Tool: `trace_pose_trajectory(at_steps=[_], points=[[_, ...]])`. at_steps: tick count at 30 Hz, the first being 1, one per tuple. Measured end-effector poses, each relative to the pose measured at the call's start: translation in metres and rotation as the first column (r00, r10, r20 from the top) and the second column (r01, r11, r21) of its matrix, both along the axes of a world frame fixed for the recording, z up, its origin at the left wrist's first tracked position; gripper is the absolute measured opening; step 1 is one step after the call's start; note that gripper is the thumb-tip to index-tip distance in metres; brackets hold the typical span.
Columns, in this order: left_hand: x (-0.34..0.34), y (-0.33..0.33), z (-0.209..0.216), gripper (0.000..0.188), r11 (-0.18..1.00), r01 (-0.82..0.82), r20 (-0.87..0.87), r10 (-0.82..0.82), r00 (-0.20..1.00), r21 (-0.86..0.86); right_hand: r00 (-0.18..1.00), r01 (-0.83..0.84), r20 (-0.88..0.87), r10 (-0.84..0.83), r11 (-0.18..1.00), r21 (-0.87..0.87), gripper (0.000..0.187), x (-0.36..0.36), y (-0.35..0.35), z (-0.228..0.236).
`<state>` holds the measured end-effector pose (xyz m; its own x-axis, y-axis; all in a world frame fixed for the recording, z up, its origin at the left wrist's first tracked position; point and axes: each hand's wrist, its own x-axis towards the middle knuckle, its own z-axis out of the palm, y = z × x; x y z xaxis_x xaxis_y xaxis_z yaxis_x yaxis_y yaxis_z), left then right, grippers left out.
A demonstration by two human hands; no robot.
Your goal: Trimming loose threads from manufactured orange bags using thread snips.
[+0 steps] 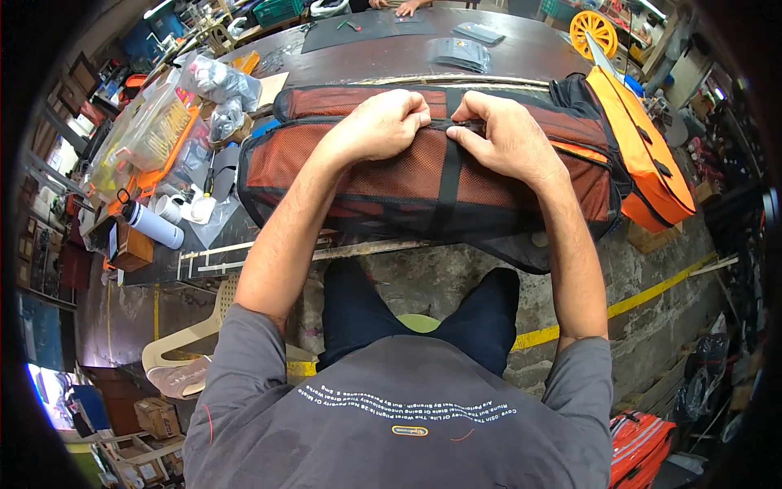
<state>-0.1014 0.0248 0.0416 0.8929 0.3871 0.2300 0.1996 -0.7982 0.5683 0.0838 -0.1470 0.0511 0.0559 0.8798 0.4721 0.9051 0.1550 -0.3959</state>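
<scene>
A long bag of black mesh over reddish-orange fabric (383, 175) lies across the table edge in front of me. A black strap (450, 181) runs over its middle. My left hand (383, 124) is closed in a pinch on the seam along the bag's top, just left of the strap. Just right of the strap, my right hand (507, 137) pinches the same seam between thumb and bent forefinger. The small part under its fingertips is too hidden to name. Right of that hand, an opening (582, 152) in the mesh shows bright orange.
A bright orange bag panel (643, 147) stands at the right end. On the left are a clear plastic box (159, 134), a white bottle (153, 224) and a screwdriver (209, 181). Flat packets (463, 55) lie farther back. Another person's hand (407, 8) shows at the far edge.
</scene>
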Motion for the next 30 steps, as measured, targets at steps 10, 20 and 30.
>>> trace_pose_trajectory(at_steps=[10, 20, 30], points=[[-0.001, 0.0, 0.002, 0.034, 1.0, 0.006, 0.018, -0.006, 1.0, 0.016, 0.995, 0.02, 0.095, -0.025, 0.999, 0.047, 0.028, 0.0, 0.0, 0.0], [-0.002, 0.008, 0.001, 0.032, 0.999, 0.024, 0.063, -0.022, 0.998, -0.035, 0.985, 0.035, 0.168, -0.04, 0.999, 0.031, 0.027, 0.001, 0.003, -0.002], [-0.009, 0.026, -0.016, 0.022, 0.981, 0.08, 0.187, -0.047, 0.981, -0.174, 0.997, 0.013, 0.075, -0.014, 1.0, 0.009, 0.028, -0.003, 0.011, -0.001]])
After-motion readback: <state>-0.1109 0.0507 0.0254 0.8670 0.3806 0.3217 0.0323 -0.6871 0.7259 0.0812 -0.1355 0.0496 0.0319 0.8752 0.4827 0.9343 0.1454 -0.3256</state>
